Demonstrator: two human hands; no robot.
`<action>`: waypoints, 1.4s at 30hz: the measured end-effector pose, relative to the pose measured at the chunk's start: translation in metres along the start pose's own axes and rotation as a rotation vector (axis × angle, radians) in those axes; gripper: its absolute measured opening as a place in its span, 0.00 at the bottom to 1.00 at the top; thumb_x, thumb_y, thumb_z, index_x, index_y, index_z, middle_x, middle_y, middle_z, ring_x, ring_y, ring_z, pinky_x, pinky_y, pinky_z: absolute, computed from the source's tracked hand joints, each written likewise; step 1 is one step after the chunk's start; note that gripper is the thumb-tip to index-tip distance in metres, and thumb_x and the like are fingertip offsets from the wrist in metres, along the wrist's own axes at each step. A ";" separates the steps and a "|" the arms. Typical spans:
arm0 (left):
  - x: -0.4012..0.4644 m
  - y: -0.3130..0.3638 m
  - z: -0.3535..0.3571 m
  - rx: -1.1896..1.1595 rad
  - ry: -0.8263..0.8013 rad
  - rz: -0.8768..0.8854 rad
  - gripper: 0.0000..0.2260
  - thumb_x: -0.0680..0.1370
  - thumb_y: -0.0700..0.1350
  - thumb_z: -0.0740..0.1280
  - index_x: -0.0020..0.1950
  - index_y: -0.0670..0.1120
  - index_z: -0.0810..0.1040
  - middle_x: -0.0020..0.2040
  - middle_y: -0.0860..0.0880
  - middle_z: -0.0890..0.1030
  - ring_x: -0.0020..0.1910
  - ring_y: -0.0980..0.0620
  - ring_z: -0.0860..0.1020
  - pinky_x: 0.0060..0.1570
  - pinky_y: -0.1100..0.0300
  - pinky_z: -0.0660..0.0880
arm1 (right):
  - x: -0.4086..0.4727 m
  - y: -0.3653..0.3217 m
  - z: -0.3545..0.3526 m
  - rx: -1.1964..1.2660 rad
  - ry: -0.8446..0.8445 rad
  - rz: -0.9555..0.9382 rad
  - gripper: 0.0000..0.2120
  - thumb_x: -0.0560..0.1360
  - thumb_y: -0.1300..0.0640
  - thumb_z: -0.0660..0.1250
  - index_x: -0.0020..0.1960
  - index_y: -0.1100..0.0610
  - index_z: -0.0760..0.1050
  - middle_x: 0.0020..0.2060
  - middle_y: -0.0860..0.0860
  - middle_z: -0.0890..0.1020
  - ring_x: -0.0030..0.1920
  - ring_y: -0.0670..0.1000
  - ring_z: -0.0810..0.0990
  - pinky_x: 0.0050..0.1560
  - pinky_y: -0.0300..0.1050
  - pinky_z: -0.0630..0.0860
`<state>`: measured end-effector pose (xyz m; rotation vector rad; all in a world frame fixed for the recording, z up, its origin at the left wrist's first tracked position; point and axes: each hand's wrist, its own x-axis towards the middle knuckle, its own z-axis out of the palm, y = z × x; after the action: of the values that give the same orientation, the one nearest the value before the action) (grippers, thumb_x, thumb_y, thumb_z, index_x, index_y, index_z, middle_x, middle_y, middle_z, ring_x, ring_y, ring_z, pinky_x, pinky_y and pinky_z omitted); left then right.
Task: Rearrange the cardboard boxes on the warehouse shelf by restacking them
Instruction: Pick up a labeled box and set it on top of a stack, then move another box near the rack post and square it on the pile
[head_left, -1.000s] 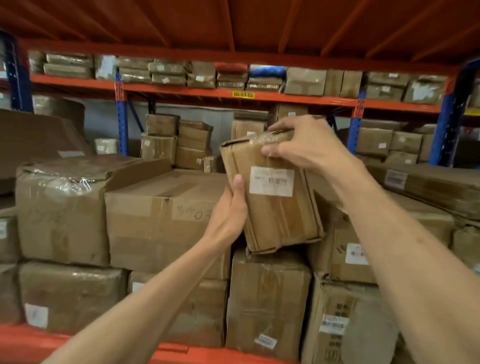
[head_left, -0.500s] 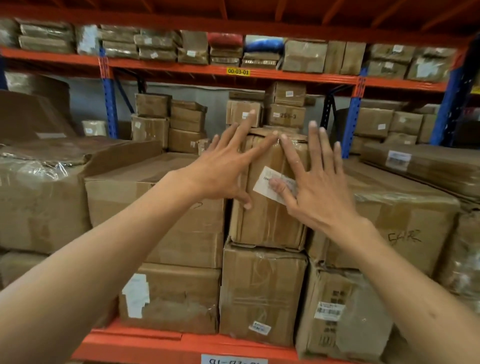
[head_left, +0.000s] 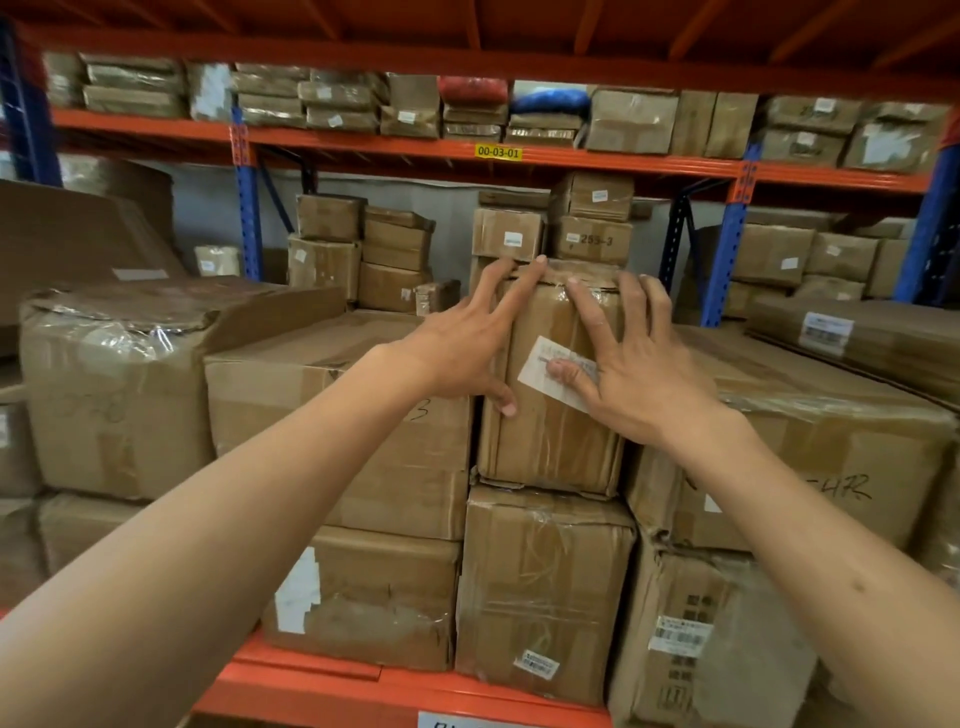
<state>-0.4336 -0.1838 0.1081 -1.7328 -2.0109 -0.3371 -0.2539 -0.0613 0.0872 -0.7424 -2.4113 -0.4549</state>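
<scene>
Warehouse racking fills the whole frame here, orange beams (head_left: 363, 691) and blue uprights (head_left: 247, 208), with an orange deck overhead along the top edge. The small cardboard box (head_left: 550, 447) sits dead center, upright, resting on top of a taller taped box (head_left: 540, 592) that stands on the bottom beam. It's squeezed between a big wide carton (head_left: 332, 415) on the left and another big carton (head_left: 841, 467) on the right with marker scribble on its face. Both hands are flat against the front of the small box with fingers spread wide, nothing gripped. The left hand (head_left: 462, 348) covers its upper left edge, fingertips reaching the top rim, thumb pointing down. The right hand (head_left: 634, 374) lies on the upper right, thumb partly over a white label (head_left: 535, 371) stuck on the front. Far left of the frame has a crumpled box (head_left: 114, 395) wrapped in shiny plastic film. Behind, mid-frame, there's a second rack row with smaller boxes stacked in little piles, one marked 255-3 (head_left: 592, 240). The upper shelf across the top carries flat parcels plus a red bundle (head_left: 472, 89) and a blue bundle (head_left: 550, 100), and a yellow tag reading 00-03-01 (head_left: 498, 152) sits on its beam. A grey wall shows behind the back stacks.
</scene>
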 end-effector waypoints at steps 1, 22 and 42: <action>-0.002 -0.001 0.002 -0.027 0.018 -0.002 0.70 0.64 0.59 0.83 0.81 0.55 0.28 0.83 0.45 0.40 0.79 0.35 0.61 0.69 0.35 0.71 | 0.000 0.000 0.000 0.002 0.015 -0.005 0.40 0.81 0.30 0.49 0.83 0.42 0.31 0.83 0.59 0.41 0.81 0.60 0.34 0.81 0.67 0.53; -0.225 -0.244 -0.046 -0.038 0.065 -0.553 0.60 0.70 0.73 0.69 0.82 0.51 0.30 0.84 0.41 0.39 0.83 0.39 0.43 0.80 0.38 0.47 | 0.078 -0.241 0.026 0.394 0.069 -0.108 0.39 0.78 0.27 0.50 0.84 0.44 0.52 0.84 0.59 0.48 0.84 0.59 0.42 0.80 0.62 0.35; -0.394 -0.501 -0.096 -0.298 0.208 -1.086 0.55 0.74 0.74 0.63 0.84 0.48 0.34 0.83 0.35 0.46 0.81 0.31 0.51 0.78 0.35 0.54 | 0.157 -0.579 0.038 0.704 -0.154 -0.288 0.38 0.81 0.33 0.61 0.84 0.45 0.51 0.83 0.56 0.46 0.83 0.63 0.47 0.79 0.68 0.56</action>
<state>-0.8668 -0.6574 0.0531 -0.5114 -2.6335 -1.1344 -0.7235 -0.4364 0.0672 -0.1222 -2.5726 0.3586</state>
